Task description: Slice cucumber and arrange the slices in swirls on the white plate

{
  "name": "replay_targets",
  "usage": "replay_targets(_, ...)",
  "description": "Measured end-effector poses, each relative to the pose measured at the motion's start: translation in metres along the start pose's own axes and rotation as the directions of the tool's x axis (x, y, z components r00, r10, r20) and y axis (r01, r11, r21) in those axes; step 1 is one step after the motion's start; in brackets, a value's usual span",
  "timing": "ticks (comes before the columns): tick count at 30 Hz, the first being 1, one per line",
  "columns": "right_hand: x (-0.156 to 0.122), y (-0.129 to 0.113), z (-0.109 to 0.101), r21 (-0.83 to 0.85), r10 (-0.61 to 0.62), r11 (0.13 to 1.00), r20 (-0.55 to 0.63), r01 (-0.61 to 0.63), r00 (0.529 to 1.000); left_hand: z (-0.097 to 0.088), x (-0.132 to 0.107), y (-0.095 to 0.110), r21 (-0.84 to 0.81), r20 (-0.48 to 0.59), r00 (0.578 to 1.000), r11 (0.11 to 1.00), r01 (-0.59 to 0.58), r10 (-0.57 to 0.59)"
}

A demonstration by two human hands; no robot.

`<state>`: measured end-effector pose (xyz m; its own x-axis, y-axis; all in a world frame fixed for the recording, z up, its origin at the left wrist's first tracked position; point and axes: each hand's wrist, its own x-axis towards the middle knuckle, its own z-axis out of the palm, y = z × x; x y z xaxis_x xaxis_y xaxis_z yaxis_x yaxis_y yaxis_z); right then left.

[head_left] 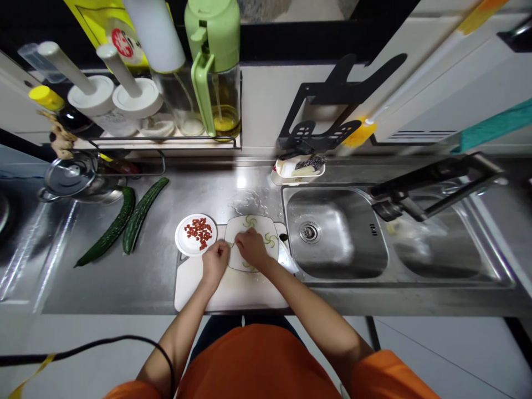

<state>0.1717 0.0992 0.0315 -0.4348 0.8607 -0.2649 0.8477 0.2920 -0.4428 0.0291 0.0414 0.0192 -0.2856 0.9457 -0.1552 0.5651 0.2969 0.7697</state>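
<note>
The left hand (216, 259) pinches a thin green slice (231, 244). Just beside it, the right hand (251, 247) has bunched fingers; whether they grip cannot be told. Beneath is a squarish white plate (235, 225) with curved green slices (271, 240). Beyond the left hand, a round plate (179, 235) holds red pieces (198, 230).
</note>
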Motion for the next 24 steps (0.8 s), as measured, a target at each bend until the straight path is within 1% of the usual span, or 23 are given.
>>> replay_targets(6, 0.006, 0.001, 0.01, -0.102, -0.051, 0.994, -0.024, 0.048, 0.998, 0.002, 0.001, 0.004, 0.177, -0.001, 0.992, 0.977, -0.12, 0.122)
replay_targets(11, 0.007, 0.003, 0.017, -0.142, -0.092, 0.986, -0.051, 0.084, 0.994, 0.004, 0.004, 0.003, 0.263, -0.006, 0.986, 0.952, -0.158, 0.165)
replay_targets(14, 0.008, 0.004, 0.019, -0.158, -0.114, 0.982, -0.064, 0.102, 0.991, 0.005, 0.005, 0.002, 0.272, -0.011, 0.986, 0.949, -0.159, 0.169)
replay_targets(18, 0.007, 0.005, 0.022, -0.162, -0.135, 0.979, -0.089, 0.12, 0.987, 0.006, 0.005, -0.001, 0.238, -0.032, 0.988, 0.962, -0.136, 0.148)
replay_targets(20, 0.007, 0.006, 0.023, -0.162, -0.135, 0.98, -0.095, 0.118, 0.986, 0.006, 0.005, -0.002, 0.215, -0.037, 0.985, 0.964, -0.157, 0.168)
replay_targets(24, 0.007, 0.008, 0.025, -0.155, -0.138, 0.981, -0.11, 0.12, 0.984, 0.005, 0.004, -0.002, 0.215, -0.005, 0.975, 0.953, -0.214, 0.221)
